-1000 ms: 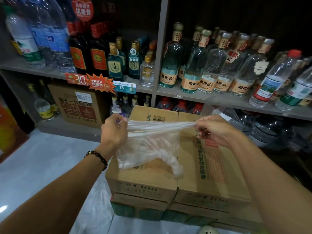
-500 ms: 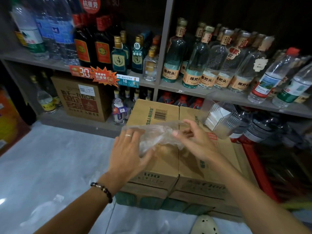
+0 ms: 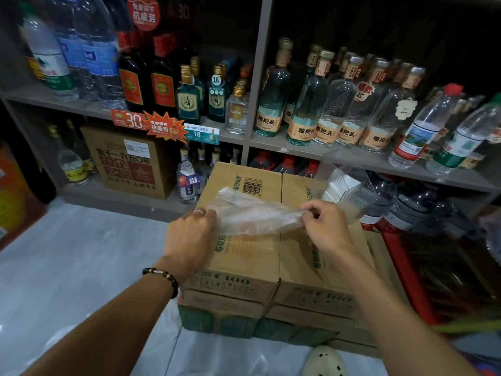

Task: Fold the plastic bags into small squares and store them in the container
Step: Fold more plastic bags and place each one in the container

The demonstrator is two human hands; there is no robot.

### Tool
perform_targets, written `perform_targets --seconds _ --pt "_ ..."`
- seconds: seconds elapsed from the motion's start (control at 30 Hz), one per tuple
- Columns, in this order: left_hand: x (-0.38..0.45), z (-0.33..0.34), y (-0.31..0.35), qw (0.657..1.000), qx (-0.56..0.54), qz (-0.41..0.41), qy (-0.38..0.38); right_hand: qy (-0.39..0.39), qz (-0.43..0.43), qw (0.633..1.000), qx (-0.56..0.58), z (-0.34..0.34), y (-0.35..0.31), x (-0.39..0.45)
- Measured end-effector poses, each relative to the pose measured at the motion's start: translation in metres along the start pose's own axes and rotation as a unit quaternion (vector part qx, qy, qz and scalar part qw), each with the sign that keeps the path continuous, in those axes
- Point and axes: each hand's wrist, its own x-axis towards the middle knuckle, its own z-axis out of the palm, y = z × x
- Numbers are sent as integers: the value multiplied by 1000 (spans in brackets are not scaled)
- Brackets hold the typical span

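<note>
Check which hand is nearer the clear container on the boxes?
Right. The right hand pinches the plastic bag just in front of the clear container; the left hand holds the bag's far end, across the cardboard boxes.

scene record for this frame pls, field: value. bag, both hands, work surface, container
bag: clear plastic bag, bunched into a long strip, lying across the cardboard box top
left hand: left hand holds the bag's left end, fingers curled over it
right hand: right hand pinches the bag's right end
work surface: cardboard boxes, stacked on the floor by the shelf
container: clear plastic container on the box's far right corner, white contents inside
fold state: not yet a square
</note>
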Motion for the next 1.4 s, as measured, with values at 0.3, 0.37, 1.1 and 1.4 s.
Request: perform_targets --seconds 0.3,0.37,1.1,1.4 --pt "-20 11 3 989 -41 139 24 21 16 967 -254 -21 44 -11" --pt "-35 20 6 978 -30 205 -1 -44 34 953 -299 -25 43 -20" --pt "-52 41 3 958 79 255 -100 -213 -66 897 -381 37 43 -4" --pt "-50 28 14 961 31 241 -131 -141 -144 941 -272 -2 21 -34"
